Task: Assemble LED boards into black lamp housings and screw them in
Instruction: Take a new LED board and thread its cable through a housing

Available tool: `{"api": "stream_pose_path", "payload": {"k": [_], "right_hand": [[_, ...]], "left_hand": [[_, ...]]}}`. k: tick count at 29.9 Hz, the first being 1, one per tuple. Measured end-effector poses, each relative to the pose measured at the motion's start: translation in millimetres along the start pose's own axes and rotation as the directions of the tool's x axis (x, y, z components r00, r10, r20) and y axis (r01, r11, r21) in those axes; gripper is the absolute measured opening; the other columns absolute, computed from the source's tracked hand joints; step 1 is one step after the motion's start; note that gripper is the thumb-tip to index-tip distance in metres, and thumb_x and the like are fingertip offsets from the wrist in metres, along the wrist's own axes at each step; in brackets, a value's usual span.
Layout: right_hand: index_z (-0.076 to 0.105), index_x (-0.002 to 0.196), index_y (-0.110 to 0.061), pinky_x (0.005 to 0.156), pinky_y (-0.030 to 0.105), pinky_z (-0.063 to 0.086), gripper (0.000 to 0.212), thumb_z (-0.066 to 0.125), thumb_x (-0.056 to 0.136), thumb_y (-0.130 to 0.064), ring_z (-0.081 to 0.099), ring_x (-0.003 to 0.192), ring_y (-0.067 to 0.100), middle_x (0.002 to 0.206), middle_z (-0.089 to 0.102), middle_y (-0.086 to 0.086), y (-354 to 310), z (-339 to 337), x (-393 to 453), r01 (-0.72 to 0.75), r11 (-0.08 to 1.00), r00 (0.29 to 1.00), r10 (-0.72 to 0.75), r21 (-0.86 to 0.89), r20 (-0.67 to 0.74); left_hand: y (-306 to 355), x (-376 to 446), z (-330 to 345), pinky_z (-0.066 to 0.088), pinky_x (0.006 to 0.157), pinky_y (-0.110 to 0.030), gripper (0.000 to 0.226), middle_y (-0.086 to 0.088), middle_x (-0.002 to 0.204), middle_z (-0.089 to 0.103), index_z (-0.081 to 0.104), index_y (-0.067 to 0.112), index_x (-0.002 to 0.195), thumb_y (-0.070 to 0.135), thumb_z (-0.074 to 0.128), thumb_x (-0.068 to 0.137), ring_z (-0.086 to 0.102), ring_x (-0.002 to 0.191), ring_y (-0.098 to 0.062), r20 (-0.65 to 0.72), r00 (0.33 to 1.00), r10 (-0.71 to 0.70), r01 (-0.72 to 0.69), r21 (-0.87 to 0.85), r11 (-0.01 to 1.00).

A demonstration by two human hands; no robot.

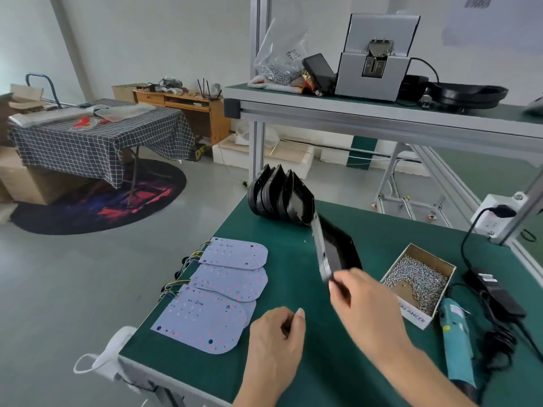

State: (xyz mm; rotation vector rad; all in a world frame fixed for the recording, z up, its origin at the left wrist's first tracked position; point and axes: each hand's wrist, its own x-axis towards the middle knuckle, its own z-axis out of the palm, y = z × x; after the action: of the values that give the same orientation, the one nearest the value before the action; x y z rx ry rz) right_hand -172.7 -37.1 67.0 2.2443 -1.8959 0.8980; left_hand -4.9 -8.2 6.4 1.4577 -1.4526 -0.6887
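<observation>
Three LED boards (pixel 217 298) laid overlapping in a row on the green bench (pixel 293 377). One black housing (pixel 335 251) held tilted above the bench. About four more housings (pixel 279 195) stacked on edge at the far end; exact count hard to tell. One cardboard box of screws (pixel 420 282), far too many to count. One teal electric screwdriver (pixel 457 342). Two hands in view.

I see a checked tablecloth (pixel 97 142) over a side table, a dark round rug (pixel 97 201) under it, a wooden desk (pixel 188 110) by the wall, cardboard boxes (pixel 32 183) at left, a white power strip (pixel 496 215) on the frame, a white mask (pixel 117 353) hanging off my counter (pixel 293 374)
</observation>
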Motion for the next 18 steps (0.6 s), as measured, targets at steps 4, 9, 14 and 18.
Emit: {"api": "stream_pose_path", "payload": {"k": [4,9,14,18], "right_hand": [[0.069,0.067,-0.018,0.034,0.028,0.033,0.035,0.101,0.053,-0.017,0.056,0.042,0.021,0.063,0.056,-0.002,-26,-10,-64,0.102,0.983,0.990,-0.086,-0.155,0.111],[0.061,0.051,-0.014,0.026,0.027,0.030,0.049,0.103,0.029,-0.008,0.050,0.035,0.021,0.054,0.049,0.002,-35,-8,-85,0.113,0.960,0.966,-0.045,-0.256,0.256],[0.064,0.107,-0.032,0.071,0.030,0.050,0.028,0.052,0.100,-0.056,0.069,0.090,0.011,0.103,0.060,-0.006,-43,-25,-60,0.093,0.960,0.922,0.018,-0.266,0.386],[0.071,0.091,-0.030,0.074,0.035,0.052,0.014,0.060,0.099,-0.036,0.064,0.079,0.013,0.084,0.066,-0.013,-64,-19,2,0.046,0.998,0.970,-0.053,0.032,0.238]], "left_hand": [[0,0,0,0.026,0.055,-0.036,0.051,0.000,0.054,0.032,0.038,0.005,0.064,0.032,0.059,0.102,0.026,0.055,-0.013,-0.018,1.000,0.013,-0.013,0.009,1.000],[-2,-4,1,0.031,0.056,-0.019,0.042,0.010,0.057,0.047,0.046,0.021,0.064,0.040,0.061,0.098,0.041,0.057,-0.011,-0.029,1.000,0.007,-0.008,-0.027,1.000],[-4,-4,3,0.047,0.074,-0.024,0.031,0.013,0.075,0.061,0.061,0.025,0.078,0.052,0.061,0.092,0.055,0.077,-0.006,0.028,0.998,0.060,-0.060,0.026,0.998],[-5,0,3,0.041,0.066,-0.030,0.027,0.009,0.070,0.058,0.053,0.021,0.071,0.036,0.065,0.090,0.048,0.070,-0.011,0.024,0.996,0.081,-0.081,-0.002,0.997]]}}
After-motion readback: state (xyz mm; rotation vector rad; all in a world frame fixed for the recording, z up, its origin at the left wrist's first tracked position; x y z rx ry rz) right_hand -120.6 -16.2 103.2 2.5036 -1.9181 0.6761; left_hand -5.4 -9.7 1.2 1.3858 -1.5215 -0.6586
